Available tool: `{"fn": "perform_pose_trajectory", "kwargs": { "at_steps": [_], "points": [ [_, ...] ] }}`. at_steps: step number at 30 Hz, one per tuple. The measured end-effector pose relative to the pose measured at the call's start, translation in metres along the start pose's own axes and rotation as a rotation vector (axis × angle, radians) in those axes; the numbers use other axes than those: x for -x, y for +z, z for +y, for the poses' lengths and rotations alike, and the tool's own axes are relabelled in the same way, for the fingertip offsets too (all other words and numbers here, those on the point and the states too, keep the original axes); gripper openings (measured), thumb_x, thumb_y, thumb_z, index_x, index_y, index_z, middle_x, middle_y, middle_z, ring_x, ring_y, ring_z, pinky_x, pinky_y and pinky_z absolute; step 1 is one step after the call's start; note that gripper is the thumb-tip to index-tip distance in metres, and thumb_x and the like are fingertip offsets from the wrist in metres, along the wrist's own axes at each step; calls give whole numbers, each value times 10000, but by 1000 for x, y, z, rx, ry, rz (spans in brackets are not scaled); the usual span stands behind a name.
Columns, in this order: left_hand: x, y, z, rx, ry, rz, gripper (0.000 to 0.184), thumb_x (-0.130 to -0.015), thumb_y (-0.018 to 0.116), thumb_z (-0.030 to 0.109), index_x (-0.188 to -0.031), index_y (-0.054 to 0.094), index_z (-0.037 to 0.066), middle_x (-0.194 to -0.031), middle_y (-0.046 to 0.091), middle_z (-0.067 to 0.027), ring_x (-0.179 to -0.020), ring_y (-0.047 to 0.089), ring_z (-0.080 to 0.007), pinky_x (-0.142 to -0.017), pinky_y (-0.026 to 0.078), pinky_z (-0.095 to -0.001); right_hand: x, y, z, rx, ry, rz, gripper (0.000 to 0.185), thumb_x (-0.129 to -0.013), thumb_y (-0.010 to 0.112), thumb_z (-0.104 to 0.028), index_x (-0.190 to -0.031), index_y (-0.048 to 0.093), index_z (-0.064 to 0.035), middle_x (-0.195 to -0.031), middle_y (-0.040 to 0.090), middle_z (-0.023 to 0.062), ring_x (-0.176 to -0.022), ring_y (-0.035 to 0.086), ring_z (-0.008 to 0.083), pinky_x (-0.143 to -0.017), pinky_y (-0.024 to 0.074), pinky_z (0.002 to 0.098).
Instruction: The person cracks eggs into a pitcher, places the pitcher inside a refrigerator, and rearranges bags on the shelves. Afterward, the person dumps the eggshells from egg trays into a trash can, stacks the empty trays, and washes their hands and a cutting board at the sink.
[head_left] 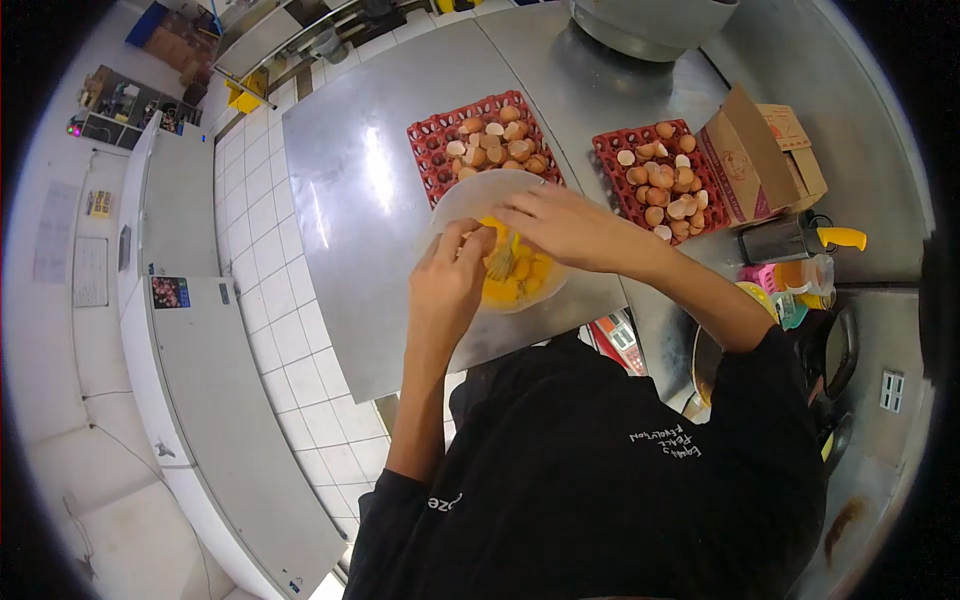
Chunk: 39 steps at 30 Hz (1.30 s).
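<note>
Over a translucent bowl (465, 192) on the steel table, both my hands are close together. Several yellow yolks (530, 278) lie in the bowl, and a wire whisk (501, 263) leans among them with its light green handle up. My left hand (452, 275) is at the bowl's left side, its fingers curled and pinched; what they hold is hidden. From the right, my right hand (565, 228) reaches across the rim with bent fingers above the whisk handle. Its fingertips are partly hidden, so I cannot make out what is in them.
Behind the bowl, a red egg tray (432, 150) bears several cracked shells. A second red tray (612, 150) with shells stands to the right, against an open cardboard box (745, 165). Beyond are a yellow-handled tool (842, 237), a large metal bowl (640, 35) and a scale (622, 338).
</note>
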<state>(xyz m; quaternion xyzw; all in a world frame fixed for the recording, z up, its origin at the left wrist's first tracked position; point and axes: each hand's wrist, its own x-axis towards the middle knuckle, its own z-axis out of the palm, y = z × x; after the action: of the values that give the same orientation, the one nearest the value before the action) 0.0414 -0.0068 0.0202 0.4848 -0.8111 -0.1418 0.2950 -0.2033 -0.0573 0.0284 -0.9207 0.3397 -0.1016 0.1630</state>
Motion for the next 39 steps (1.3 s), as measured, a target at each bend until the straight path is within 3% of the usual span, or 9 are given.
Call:
{"fn": "perform_pose_trajectory", "kwargs": {
  "at_steps": [4, 7, 14, 16, 18, 26, 30, 36, 39],
  "points": [
    [2, -17, 13, 16, -183, 23, 336, -918, 787, -20, -1232, 695, 58, -1275, 711, -107, -1057, 777, -279, -892, 628, -395, 0, -6, -12, 183, -28, 149, 494, -1032, 660, -141, -1501, 566, -18, -1385, 667, 166, -1329, 607, 372, -1102, 510, 483],
    [3, 1, 13, 737, -428, 55, 328, -1014, 770, 86, -1313, 650, 27, -1302, 710, -112, -1080, 767, -249, -917, 618, -394, 6, 2, -16, -306, 7, 267, 463, -1036, 675, -160, -1471, 588, -28, -1329, 670, 158, -1271, 635, 359, -1090, 505, 457],
    [-2, 32, 41, 710, -324, 20, 379, -1045, 763, 138, -1373, 626, 7, -1329, 703, -155, -1128, 726, -240, -970, 581, -382, 58, -13, 12, -918, 229, 302, 411, -1003, 776, -180, -1369, 646, -47, -1260, 689, 136, -1145, 683, 274, -1009, 530, 387],
    [0, 40, 46, 275, -238, 1, 336, -1015, 779, 135, -1301, 648, 15, -1235, 715, -157, -1055, 724, -277, -907, 581, -397, 92, -10, 56, -577, 303, 556, 468, -1002, 790, -180, -1428, 626, -75, -1295, 680, 93, -1181, 644, 197, -1029, 519, 375],
    [-2, 54, 48, 279, -216, 58, 328, -1019, 764, 128, -1305, 649, 14, -1235, 712, -169, -1036, 723, -281, -900, 578, -396, 126, 18, 128, -215, 331, 753, 299, -990, 756, -135, -1275, 706, -58, -1148, 725, 85, -975, 720, 225, -865, 579, 352],
    [3, 53, 39, 547, -420, 446, 271, -1126, 569, 99, -1368, 577, -23, -1276, 667, -156, -1084, 674, -212, -941, 554, -362, 200, 33, 201, -120, 682, 498, 424, -942, 791, -143, -1323, 642, -34, -1275, 691, 167, -1172, 669, 440, -979, 543, 477],
    [5, 58, 38, 501, -424, 449, 248, -1118, 581, 102, -1329, 600, -27, -1258, 673, -161, -1080, 682, -220, -945, 557, -369, 195, 27, 212, 58, 672, 361, 422, -956, 783, -173, -1333, 649, -40, -1285, 679, 176, -1209, 651, 438, -1000, 530, 499],
    [3, 63, 36, 337, -386, 400, 265, -1129, 572, 134, -1343, 600, -20, -1242, 695, -157, -1026, 704, -223, -880, 572, -347, 191, 57, 371, 104, 803, 532, 469, -1034, 719, -305, -1464, 614, -151, -1397, 641, 183, -1277, 632, 427, -1074, 519, 525],
    [2, 63, 39, 270, -417, 372, 247, -1122, 576, 122, -1321, 616, -19, -1232, 700, -156, -1014, 705, -220, -873, 573, -349, 181, 72, 417, 236, 803, 258, 519, -1064, 672, -406, -1540, 562, -230, -1473, 594, 206, -1276, 648, 453, -1078, 532, 547]
  ]
}}
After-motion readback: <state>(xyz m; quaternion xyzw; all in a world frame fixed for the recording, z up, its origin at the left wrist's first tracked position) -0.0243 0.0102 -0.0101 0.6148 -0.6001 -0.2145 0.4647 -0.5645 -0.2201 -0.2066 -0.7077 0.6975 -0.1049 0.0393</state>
